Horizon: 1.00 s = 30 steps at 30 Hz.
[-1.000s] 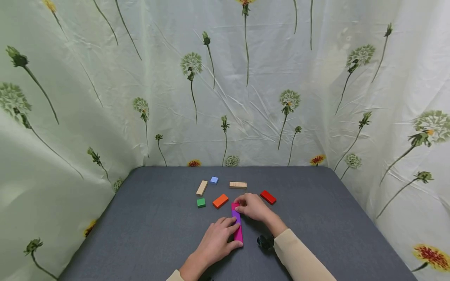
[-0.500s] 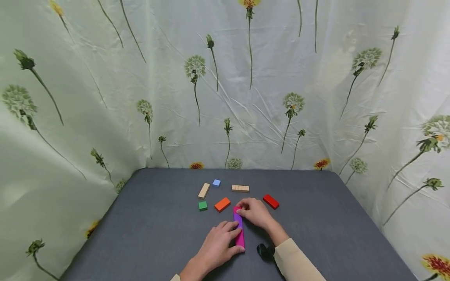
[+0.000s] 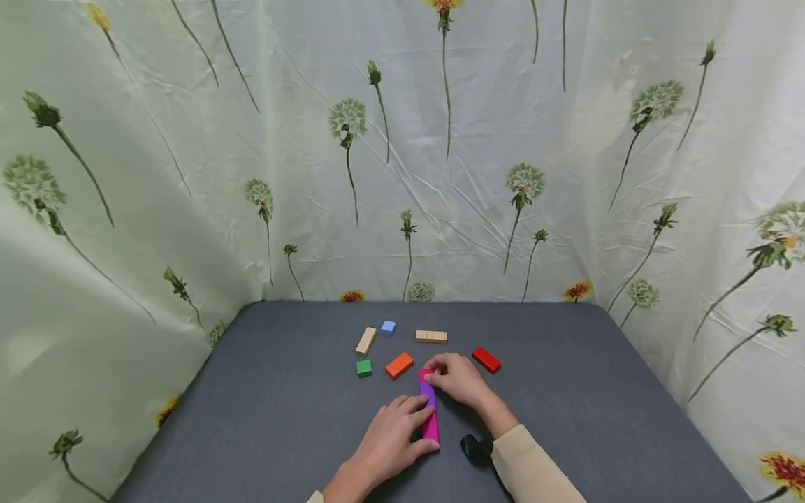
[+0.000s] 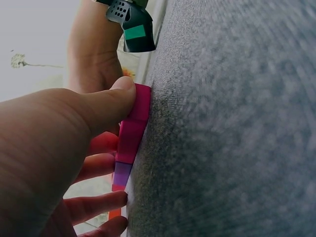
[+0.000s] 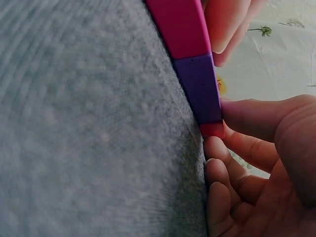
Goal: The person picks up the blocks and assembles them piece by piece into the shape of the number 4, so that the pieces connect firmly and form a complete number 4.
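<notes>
Three blocks stand end to end in a row on the dark grey table: a long pink block (image 3: 430,431) nearest me, a purple block (image 3: 428,392) in the middle and a reddish-pink block (image 3: 425,374) at the far end. My left hand (image 3: 391,434) holds the pink block, thumb on its near end and fingertips along the row. At the far end, my right hand (image 3: 459,381) pinches the reddish-pink block; in the right wrist view its thumb lies near the joint with the purple block (image 5: 200,91). The right fingers partly cover that far block.
Beyond the hands lie an orange block (image 3: 399,365), a green block (image 3: 364,368), a small blue block (image 3: 388,327), two plain wooden blocks (image 3: 366,341) and a red block (image 3: 486,359). A black wrist camera (image 3: 476,449) hangs under the right wrist. A flowered curtain (image 3: 377,154) encloses the table.
The head view has shifted slightly, so the table sits a little lower. Both hands keep nearly the same hold on the row of blocks.
</notes>
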Each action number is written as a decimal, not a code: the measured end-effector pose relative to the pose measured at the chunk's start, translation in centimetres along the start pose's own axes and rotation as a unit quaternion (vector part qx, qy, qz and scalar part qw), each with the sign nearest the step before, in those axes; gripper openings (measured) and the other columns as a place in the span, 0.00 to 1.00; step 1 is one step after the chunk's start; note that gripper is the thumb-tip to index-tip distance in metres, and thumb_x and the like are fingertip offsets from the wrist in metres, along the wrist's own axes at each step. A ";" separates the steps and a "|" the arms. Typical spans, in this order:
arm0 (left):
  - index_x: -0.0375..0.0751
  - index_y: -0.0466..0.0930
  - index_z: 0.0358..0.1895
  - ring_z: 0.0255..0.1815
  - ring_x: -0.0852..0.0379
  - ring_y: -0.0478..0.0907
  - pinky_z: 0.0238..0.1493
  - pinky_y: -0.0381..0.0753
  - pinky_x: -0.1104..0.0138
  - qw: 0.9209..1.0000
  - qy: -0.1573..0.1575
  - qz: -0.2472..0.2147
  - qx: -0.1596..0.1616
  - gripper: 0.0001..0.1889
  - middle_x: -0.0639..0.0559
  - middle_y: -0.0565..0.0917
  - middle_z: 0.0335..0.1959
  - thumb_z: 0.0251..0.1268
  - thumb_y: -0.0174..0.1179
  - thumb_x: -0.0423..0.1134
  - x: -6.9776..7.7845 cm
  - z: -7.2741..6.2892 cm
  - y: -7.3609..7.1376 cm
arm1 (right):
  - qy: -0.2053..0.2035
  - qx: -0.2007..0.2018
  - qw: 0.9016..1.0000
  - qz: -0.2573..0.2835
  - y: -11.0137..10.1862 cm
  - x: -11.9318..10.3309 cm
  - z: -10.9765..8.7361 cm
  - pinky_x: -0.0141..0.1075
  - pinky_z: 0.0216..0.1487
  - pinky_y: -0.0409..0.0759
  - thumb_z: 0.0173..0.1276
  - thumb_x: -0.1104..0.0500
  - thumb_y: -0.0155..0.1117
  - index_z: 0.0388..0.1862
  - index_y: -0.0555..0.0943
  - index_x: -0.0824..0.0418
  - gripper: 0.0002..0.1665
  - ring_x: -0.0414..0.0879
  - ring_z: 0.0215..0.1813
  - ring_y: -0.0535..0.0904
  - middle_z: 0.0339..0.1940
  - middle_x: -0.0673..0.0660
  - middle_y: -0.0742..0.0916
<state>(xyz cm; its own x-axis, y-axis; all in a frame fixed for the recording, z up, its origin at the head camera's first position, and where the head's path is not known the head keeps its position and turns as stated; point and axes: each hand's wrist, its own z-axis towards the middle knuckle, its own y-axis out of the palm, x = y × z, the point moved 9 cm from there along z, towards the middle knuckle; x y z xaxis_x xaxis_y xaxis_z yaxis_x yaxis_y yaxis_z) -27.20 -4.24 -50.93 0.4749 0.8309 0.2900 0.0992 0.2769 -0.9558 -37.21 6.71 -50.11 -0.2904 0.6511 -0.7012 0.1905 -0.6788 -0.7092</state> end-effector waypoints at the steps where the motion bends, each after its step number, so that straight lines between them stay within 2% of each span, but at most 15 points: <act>1: 0.58 0.78 0.68 0.66 0.50 0.71 0.59 0.75 0.47 1.000 0.000 0.000 0.000 0.35 0.57 0.74 0.69 0.60 0.63 0.68 0.0 0.0 0.0 | 0.000 0.000 1.000 0.002 0.0 0.0 0.0 0.37 0.33 0.70 0.69 0.56 0.70 0.44 0.87 0.55 0.08 0.43 0.31 0.73 0.27 0.48 0.80; 16: 0.58 0.78 0.68 0.66 0.50 0.70 0.59 0.74 0.47 1.000 -0.006 -0.002 0.003 0.35 0.58 0.74 0.69 0.59 0.65 0.67 0.0 -0.1 -0.1 | 0.009 -0.001 1.000 0.012 0.0 0.3 0.0 0.36 0.33 0.70 0.69 0.55 0.70 0.47 0.87 0.55 0.10 0.42 0.31 0.74 0.27 0.48 0.80; 30: 0.58 0.78 0.68 0.67 0.49 0.70 0.60 0.74 0.46 1.000 -0.007 0.000 0.004 0.34 0.57 0.74 0.69 0.60 0.64 0.67 0.0 -0.1 0.0 | -0.002 -0.007 1.000 0.005 0.0 0.1 -0.1 0.37 0.33 0.70 0.69 0.56 0.69 0.50 0.86 0.57 0.12 0.42 0.31 0.74 0.28 0.48 0.80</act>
<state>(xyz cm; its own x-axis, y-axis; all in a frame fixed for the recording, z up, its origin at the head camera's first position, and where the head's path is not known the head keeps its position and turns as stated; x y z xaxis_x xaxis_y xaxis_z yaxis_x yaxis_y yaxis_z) -27.15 -4.28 -50.90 0.4617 0.8380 0.2908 0.0930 0.2803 -0.9554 -37.15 6.84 -50.19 -0.2913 0.6428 -0.7085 0.2059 -0.6811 -0.7026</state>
